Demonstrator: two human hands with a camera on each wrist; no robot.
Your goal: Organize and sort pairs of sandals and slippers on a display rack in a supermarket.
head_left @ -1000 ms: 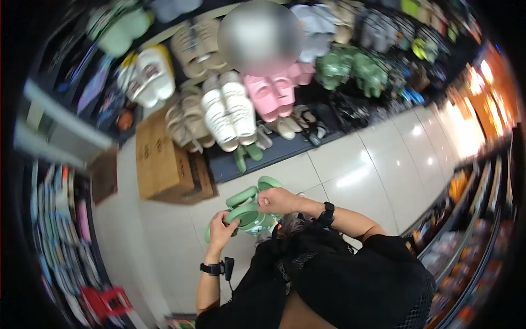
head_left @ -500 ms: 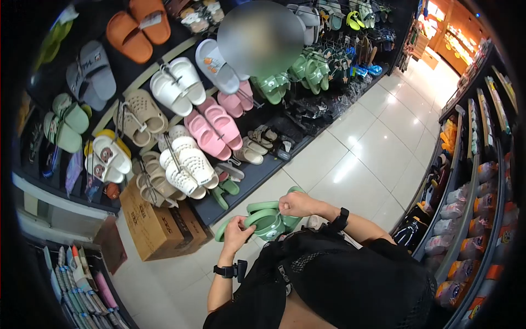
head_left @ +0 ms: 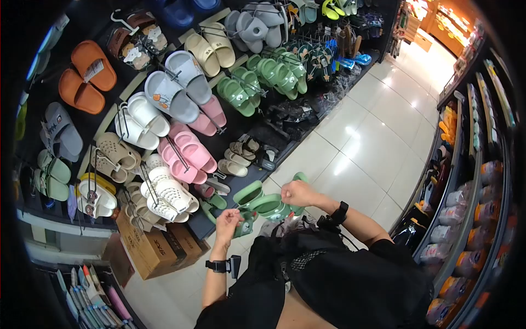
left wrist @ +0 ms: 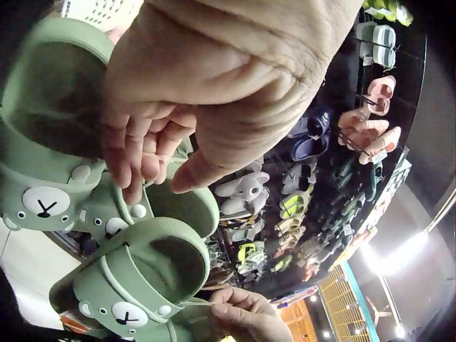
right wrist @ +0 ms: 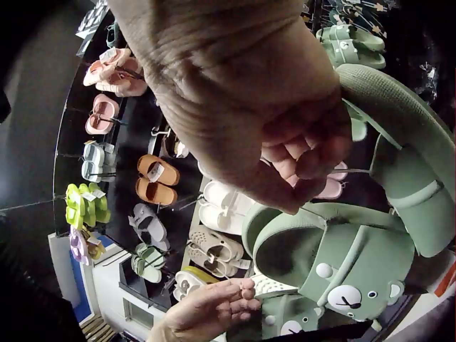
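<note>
1. The pair of green slippers (head_left: 262,204) was off the display wall (head_left: 181,126). It was held up between the two hands, close in front of the person's chest and above the tiled floor (head_left: 372,142).
2. The left hand (head_left: 226,220) held the pair from its lower side. In the left wrist view, its fingers were curled in against the rim of one slipper.
3. The right hand (head_left: 295,193) sat at the upper side of the pair. Its fingers were narrowed to a pinch on a thin strand (right wrist: 353,171), which ran from the fingertips toward the slippers.
4. The two slippers lay close against each other between the hands. Each showed a small bear face (right wrist: 349,299) on its strap, turned outward.
5. Judging from this, the pair had been picked out and was firmly in hand. The work on the strand looked only part done: the strand appeared unbroken, the slippers were not apart, and neither had been set down or hung anywhere.
6. Beyond the hands, the wall carried many other pairs on hooks. A cardboard box (head_left: 148,247) stood on the floor below and to the left of the left hand. Shelves (head_left: 471,181) of packaged goods ran well off to the right of the right hand.
</note>
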